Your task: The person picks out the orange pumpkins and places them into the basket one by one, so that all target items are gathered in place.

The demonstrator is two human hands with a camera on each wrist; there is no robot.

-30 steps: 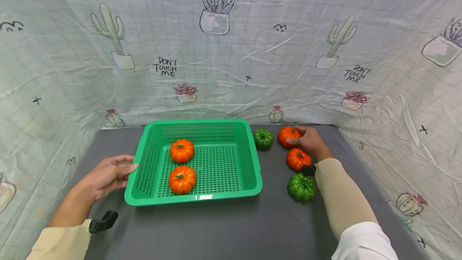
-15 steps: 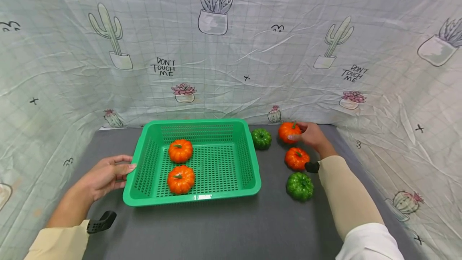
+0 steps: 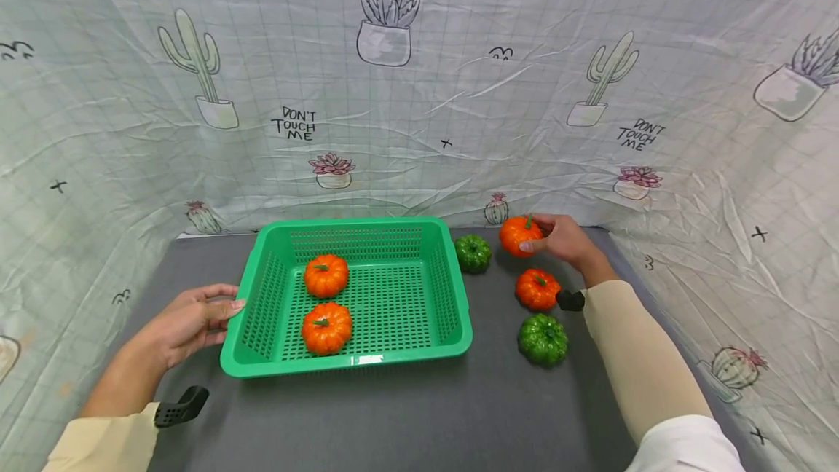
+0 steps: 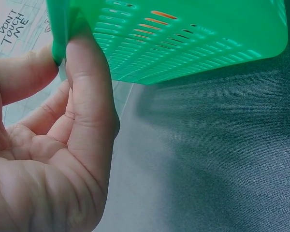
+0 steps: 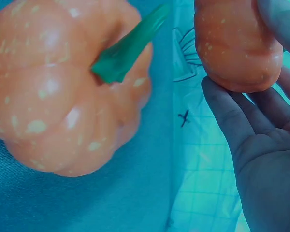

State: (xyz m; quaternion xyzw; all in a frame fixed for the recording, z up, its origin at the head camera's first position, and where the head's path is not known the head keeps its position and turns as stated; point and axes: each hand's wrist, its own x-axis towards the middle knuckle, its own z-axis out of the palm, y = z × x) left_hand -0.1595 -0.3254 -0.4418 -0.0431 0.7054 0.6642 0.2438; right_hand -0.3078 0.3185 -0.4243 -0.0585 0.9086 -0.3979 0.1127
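Note:
My left hand pinches the left rim of a green perforated plastic basket, thumb on top and fingers under the lip, as the left wrist view also shows. Two orange toy pumpkins, one at the back and one nearer, sit inside on the left. At the far right my right hand grips another orange pumpkin with thumb and fingers, raised off the table. A second orange pumpkin lies close by that hand, large in the right wrist view.
One green pumpkin stands just right of the basket. Another green pumpkin lies nearer, in front of the orange one on the table. A grey cloth covers the table, and a cactus-print curtain encloses its back and sides.
My right hand has lifted the far orange pumpkin up from the table, away from the one in front of it. My left hand keeps its hold on the basket rim.

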